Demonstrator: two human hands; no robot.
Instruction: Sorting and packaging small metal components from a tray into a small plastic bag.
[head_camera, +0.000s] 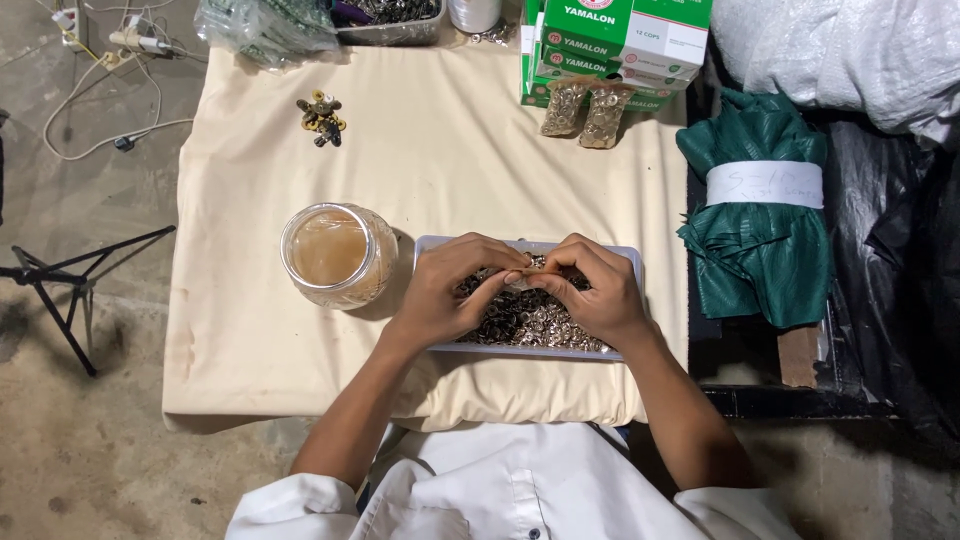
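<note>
I see a tray (628, 262) full of small metal rings (530, 318) beside a jar (335, 254). My left hand (445, 290) and right hand (595, 290) meet over the tray, fingertips pinching one small piece (518, 284) together.

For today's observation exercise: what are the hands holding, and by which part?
Both hands, left and right, pinch one small pale piece between fingertips over the tray; which part cannot be told.

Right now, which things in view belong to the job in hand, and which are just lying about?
In use: left hand, right hand, tray of small metal parts.
Lying about: clear jar, green boxes, green cloth bundle, two small packets.
</note>
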